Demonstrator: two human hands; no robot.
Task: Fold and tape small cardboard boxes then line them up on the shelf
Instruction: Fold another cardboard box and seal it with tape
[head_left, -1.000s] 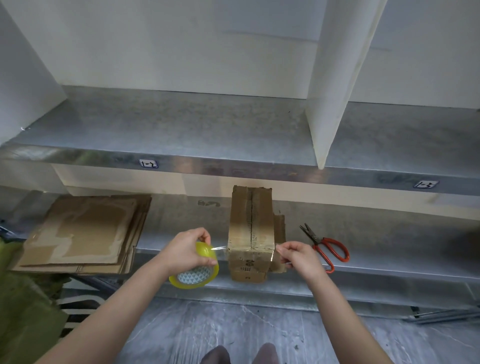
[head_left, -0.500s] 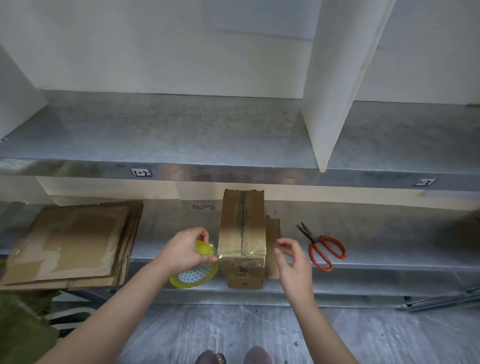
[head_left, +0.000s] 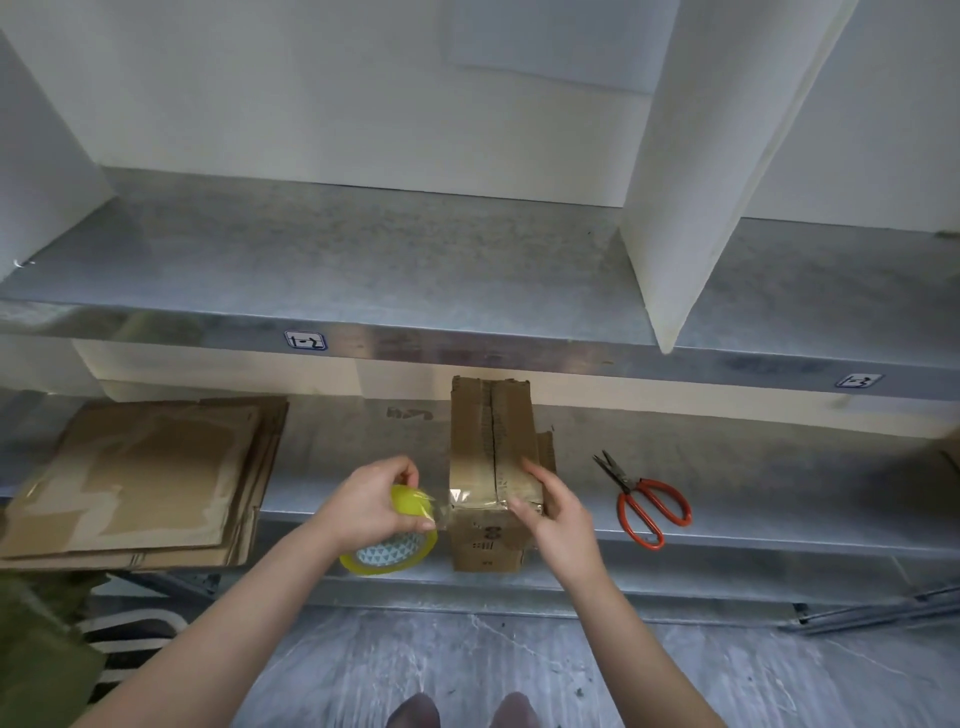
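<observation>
A small brown cardboard box (head_left: 485, 441) stands on the lower metal shelf (head_left: 727, 525), its top flaps closed along a centre seam. A strip of clear tape crosses its near top edge. My left hand (head_left: 363, 501) grips a yellow roll of clear tape (head_left: 392, 545) just left of the box, the tape still joined to the box. My right hand (head_left: 550, 506) presses flat on the tape at the box's near right corner.
Red-handled scissors (head_left: 647, 501) lie on the shelf right of the box. A stack of flat cardboard (head_left: 140, 478) lies at the left. The upper shelf (head_left: 363, 270) has a white divider (head_left: 691, 208). A loose cardboard piece (head_left: 545, 449) leans behind the box's right side.
The tape, stretched between both hands a second ago, now lies across the box top. My right hand let go of the tape end and came down onto the box.
</observation>
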